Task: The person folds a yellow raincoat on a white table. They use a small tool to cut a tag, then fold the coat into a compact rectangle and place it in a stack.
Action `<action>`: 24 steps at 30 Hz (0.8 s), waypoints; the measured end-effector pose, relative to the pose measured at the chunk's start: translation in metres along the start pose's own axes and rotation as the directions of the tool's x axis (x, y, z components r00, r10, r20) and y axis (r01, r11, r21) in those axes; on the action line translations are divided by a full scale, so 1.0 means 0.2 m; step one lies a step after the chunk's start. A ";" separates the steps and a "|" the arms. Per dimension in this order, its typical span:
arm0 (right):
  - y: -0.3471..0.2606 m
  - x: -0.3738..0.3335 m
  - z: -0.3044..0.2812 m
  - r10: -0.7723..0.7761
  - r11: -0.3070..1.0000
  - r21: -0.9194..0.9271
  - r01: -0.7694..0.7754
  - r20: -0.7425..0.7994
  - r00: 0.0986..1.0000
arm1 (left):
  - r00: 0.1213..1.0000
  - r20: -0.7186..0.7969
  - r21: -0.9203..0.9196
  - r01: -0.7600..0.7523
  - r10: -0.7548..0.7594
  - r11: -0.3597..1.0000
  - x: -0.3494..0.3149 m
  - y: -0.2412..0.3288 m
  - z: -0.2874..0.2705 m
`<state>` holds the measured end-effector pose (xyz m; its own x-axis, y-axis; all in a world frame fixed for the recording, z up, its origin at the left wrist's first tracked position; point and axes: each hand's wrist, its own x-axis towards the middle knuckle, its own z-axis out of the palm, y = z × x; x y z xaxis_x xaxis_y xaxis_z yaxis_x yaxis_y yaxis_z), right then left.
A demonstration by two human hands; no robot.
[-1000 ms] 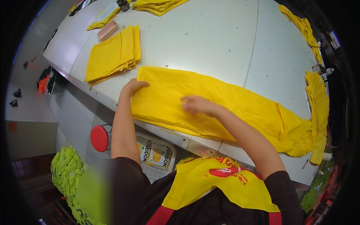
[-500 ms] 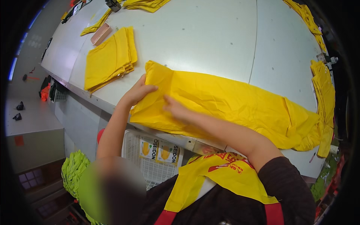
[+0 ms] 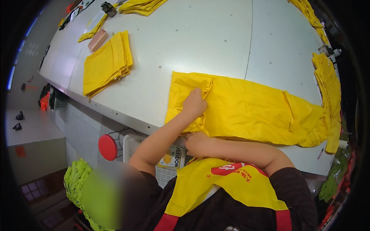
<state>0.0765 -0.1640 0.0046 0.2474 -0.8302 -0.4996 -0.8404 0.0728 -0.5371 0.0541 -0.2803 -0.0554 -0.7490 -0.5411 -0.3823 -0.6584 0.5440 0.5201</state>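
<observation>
A long piece of yellow cloth [image 3: 246, 104] lies across the table in front of me, its left end folded back over itself. My left hand [image 3: 194, 103] is on that folded end, fingers curled around the layer's edge. At the cloth's near edge, by the table rim, my right hand [image 3: 198, 144] has its fingers bent against the fold's lower corner. The fingertips of the right hand are partly hidden. To the right, the cloth's far end is bunched against a yellow cloth pile [image 3: 327, 92].
A folded yellow stack [image 3: 108, 63] lies on the left of the table [image 3: 192, 42], beside a pink box [image 3: 98, 40]. A dark container [image 3: 108, 9] stands at the back. Below the near edge are a red stool [image 3: 108, 147] and a white basket [image 3: 131, 144]. Bright green cloth [image 3: 77, 177] is at lower left.
The cloth's left end has been folded over to the right. My left hand has moved right with it, and my right hand has come down to the near edge.
</observation>
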 end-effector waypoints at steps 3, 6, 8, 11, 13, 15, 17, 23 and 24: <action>0.15 -0.06 -0.21 -0.085 0.899 0.427 0.094 -0.040 0.996 | 0.998 0.064 -0.284 0.005 0.014 0.959 -0.03 -0.03 0.06; 0.41 0.09 -0.37 0.300 0.368 0.921 0.132 -0.251 0.920 | 0.985 0.120 -0.594 -0.027 0.122 0.804 -0.07 -0.14 0.11; 0.55 0.21 -0.33 0.568 0.057 0.953 0.297 -0.276 0.775 | 0.939 -0.066 -0.258 -0.341 0.336 0.904 -0.26 0.04 -0.03; 0.75 0.25 -0.23 0.592 0.081 0.979 0.186 -0.197 0.781 | 0.707 -0.441 0.047 -0.596 0.552 0.801 -0.56 0.11 -0.19; 0.72 0.26 -0.23 0.572 0.167 0.972 0.167 -0.233 0.787 | 0.582 -0.731 -0.012 -0.533 0.356 0.846 -0.66 -0.04 -0.18; 0.70 0.26 -0.24 0.559 0.223 0.963 0.149 -0.252 0.790 | 0.611 -0.788 -0.227 -0.407 0.079 0.885 -0.67 -0.24 -0.09; 0.69 0.28 -0.23 0.561 0.237 0.962 0.134 -0.248 0.790 | 0.665 -0.746 -0.158 -0.221 0.030 0.962 -0.63 -0.33 0.02; 0.67 0.32 -0.31 0.433 0.755 0.629 -0.186 -0.265 0.862 | 0.875 -0.483 0.246 0.163 -0.024 0.956 -0.46 -0.22 0.15; 0.69 0.34 -0.29 0.394 0.829 0.537 -0.155 -0.365 0.843 | 0.885 -0.464 0.185 0.146 -0.045 0.972 -0.45 -0.23 0.13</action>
<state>-0.0503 -0.2431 -0.0647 -0.2988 -0.8732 -0.3849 -0.4761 0.4860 -0.7329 0.1494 -0.2397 -0.0651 -0.5993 -0.8005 -0.0071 -0.7630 0.5684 0.3079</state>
